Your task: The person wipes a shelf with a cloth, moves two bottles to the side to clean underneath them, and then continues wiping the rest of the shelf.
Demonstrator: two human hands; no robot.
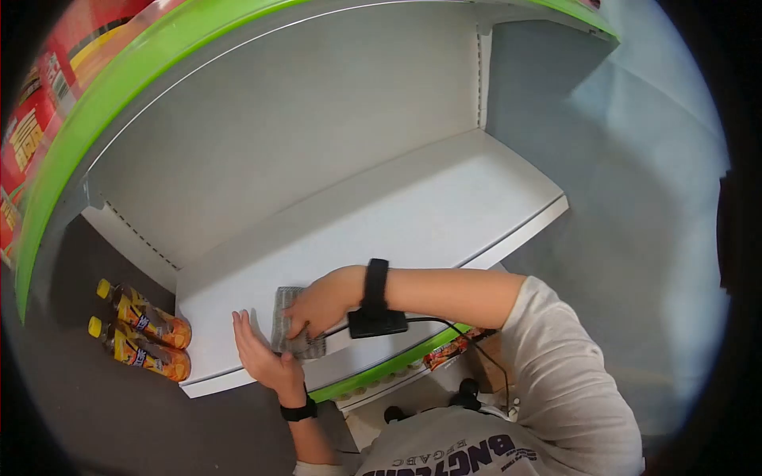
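Observation:
A grey, patterned cloth (pixel 286 305) lies flat on the white shelf board (pixel 381 214), near its front left part. My right hand (pixel 324 303) presses on the cloth, its fingers bent down over it. Beside the cloth's left edge, my left hand (pixel 266 355) is raised at the shelf's front edge, with fingers stretched out and nothing held. Both wrists carry black straps, and a cable runs from the box on the right one.
Two orange drink bottles (pixel 151 349) with yellow caps stand left of the shelf. A green-edged upper shelf (pixel 103 95) curves overhead, with red packages (pixel 40 119) at left. Below the board, a green strip (pixel 381 369) fronts a lower shelf holding goods.

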